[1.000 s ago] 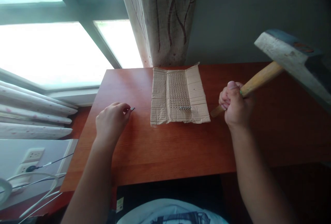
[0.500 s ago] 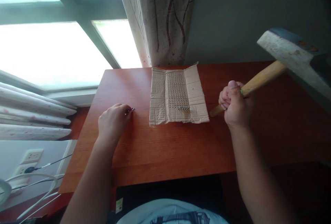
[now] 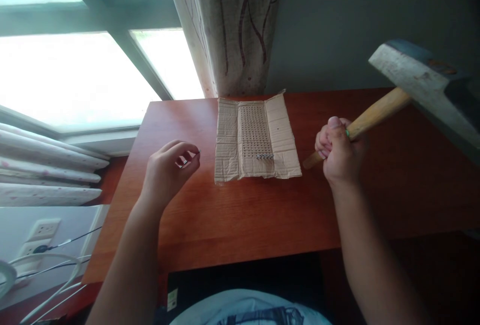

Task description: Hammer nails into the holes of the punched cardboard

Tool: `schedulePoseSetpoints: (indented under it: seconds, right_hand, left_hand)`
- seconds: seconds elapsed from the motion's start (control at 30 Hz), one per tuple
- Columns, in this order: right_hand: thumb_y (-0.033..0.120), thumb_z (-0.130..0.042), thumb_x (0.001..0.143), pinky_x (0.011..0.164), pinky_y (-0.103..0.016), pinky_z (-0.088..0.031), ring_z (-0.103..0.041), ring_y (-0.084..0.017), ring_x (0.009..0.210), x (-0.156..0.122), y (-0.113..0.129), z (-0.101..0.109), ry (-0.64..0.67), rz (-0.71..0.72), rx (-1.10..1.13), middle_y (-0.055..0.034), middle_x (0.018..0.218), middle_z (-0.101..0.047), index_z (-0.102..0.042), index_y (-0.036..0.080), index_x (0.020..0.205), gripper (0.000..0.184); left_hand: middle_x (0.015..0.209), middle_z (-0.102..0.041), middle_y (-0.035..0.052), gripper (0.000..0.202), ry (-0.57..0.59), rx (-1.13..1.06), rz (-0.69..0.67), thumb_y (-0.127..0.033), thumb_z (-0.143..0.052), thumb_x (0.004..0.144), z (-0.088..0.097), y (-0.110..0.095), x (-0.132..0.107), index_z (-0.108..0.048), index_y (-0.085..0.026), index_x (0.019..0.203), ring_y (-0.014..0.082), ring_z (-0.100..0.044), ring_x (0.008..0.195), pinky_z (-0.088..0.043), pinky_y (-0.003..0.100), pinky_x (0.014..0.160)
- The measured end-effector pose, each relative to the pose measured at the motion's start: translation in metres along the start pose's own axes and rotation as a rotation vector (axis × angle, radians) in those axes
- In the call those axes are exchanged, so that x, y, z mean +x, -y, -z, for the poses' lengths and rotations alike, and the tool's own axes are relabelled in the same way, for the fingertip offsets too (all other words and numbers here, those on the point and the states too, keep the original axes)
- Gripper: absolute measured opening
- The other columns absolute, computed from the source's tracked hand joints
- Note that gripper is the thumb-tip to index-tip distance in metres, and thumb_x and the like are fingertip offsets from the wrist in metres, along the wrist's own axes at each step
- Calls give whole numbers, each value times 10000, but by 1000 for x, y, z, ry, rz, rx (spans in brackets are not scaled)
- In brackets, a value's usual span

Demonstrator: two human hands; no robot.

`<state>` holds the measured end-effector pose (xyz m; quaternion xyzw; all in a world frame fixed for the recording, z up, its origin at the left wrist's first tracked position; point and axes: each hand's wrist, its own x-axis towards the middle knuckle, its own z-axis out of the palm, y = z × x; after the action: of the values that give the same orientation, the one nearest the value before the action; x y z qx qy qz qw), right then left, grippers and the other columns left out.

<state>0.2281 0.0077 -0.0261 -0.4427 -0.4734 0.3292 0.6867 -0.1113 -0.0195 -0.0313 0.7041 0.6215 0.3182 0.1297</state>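
No legible text, brand or number anywhere. Hammer (image 3: 423, 77) head bears rust-coloured smudge only. Small pale tag (image 3: 173, 298) below surface (image 3: 240, 225) edge is too small to read. Shirt (image 3: 210, 310) print is cut off, no letters.

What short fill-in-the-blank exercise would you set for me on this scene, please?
1. The right hand grips a ___ by its wooden handle.
2. The left hand pinches a small nail to the ___ of the cardboard.
3. The cardboard lies on the desk before a patterned ___.
Missing words: hammer, left, curtain.
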Motion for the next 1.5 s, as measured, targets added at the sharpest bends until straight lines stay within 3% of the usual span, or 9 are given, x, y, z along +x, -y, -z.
schedulePoseSetpoints:
  seconds: [0.1, 0.27, 0.4, 0.57, 0.73, 1.5]
  right_hand:
    - [514, -729, 869, 345, -260, -176, -277, -62, 361, 0, 0, 0, -1, 7, 0, 81, 463, -302, -346, 236, 563, 564]
    - [526, -729, 865, 346, -258, -177, -274, -65, 363, 0, -1, 0, -11, 2, -16, 79, 460, -300, -344, 238, 568, 565]
    - [557, -717, 861, 349, -263, -189, -275, -73, 367, -1, -2, 1, -23, -1, -56, 80, 456, -296, -335, 246, 585, 565]
    - [539, -715, 873, 349, -257, -191, -277, -68, 365, -1, -2, 1, -21, 11, -36, 82, 460, -295, -334, 242, 584, 562]
    - [509, -715, 886, 347, -252, -187, -277, -62, 364, -1, -1, 1, -8, 6, -9, 82, 463, -300, -334, 236, 572, 564]
    - [578, -706, 873, 351, -256, -200, -275, -74, 379, -3, 3, -2, -2, -3, -61, 77, 471, -296, -331, 242, 582, 581]
  left_hand:
    - [786, -714, 13, 116, -65, -376, 19, -261, -744, 804, 1, -23, 3, -679, -185, 862, 144, -688, 707, -552, 252, 664]
    - [908, -775, 53, 174, 56, -714, 34, -230, -783, 792, -8, -65, 9, -733, -168, 947, 162, -737, 808, -616, 271, 746]
    - [850, -783, 64, 130, 159, -649, -4, -253, -773, 805, -21, -82, 15, -763, -160, 896, 171, -733, 770, -607, 259, 677]
    - [793, -771, 44, 87, 194, -543, -41, -231, -726, 843, -32, -85, 16, -764, -158, 870, 144, -701, 686, -549, 221, 592]
    - [807, -777, 44, 88, 176, -447, -83, -220, -709, 854, -37, -82, 15, -765, -154, 864, 122, -669, 650, -518, 217, 596]
    - [723, -744, 6, 51, 135, -377, -133, -206, -706, 838, -43, -81, 14, -735, -171, 816, 101, -620, 589, -480, 199, 556]
